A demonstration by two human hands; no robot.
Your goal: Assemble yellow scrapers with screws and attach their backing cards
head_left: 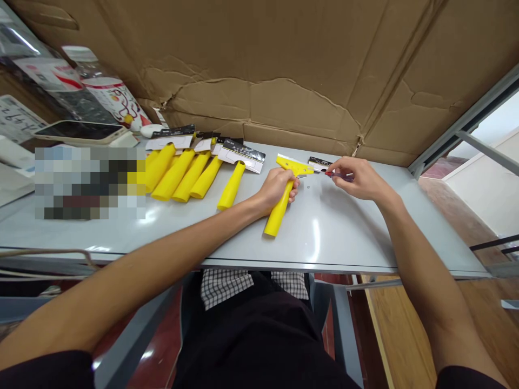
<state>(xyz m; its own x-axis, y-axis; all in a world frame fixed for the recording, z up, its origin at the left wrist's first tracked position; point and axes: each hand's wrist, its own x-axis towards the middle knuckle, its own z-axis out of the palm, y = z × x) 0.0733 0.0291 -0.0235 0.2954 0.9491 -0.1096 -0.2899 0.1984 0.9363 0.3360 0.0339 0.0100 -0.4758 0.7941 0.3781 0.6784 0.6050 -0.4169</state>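
Observation:
My left hand (275, 189) is closed around the neck of a yellow scraper (278, 215), whose wide head with a pale blade edge points away from me. In my right hand (359, 177) is a small screwdriver (341, 176) with a dark handle and a red collar. Its thin shaft points left at the right end of the scraper head; whether the tip touches is too small to tell. A tiny metal piece, perhaps a screw (308, 187), lies on the table just below the head. Partly behind my right fingers is a black-and-white card (319, 161).
Several yellow scrapers (184, 174) with cards lie in a row on the left of the white table (344, 237). One carded scraper (231, 185) lies nearest my left wrist. A phone (83, 131) and bottles (111, 89) stand farther left. Cardboard (263, 65) walls the back.

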